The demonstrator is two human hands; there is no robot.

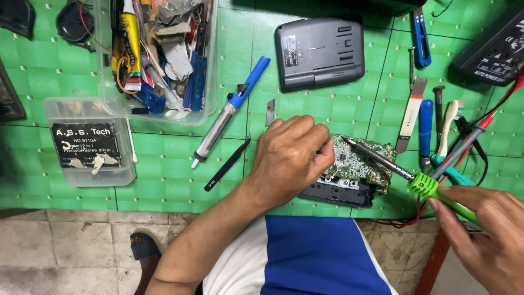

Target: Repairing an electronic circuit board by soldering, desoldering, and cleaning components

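A green circuit board [363, 162] lies on a black housing [338, 192] near the table's front edge. My left hand [292, 155] rests on the board's left side and holds it down. My right hand [483, 229] grips the green handle of a soldering iron [423, 184]. The iron's dark metal shaft slants up and left, and its tip touches the board's upper left corner. The board's left edge is hidden under my fingers.
The green mat [164, 191] carries a blue desoldering pump [229, 109], black tweezers [227, 164], a clear tool tub [158, 60], a small clear screwdriver case [90, 142], a grey battery pack [319, 52], a multimeter [494, 52] with probes, and several hand tools [426, 125] at right.
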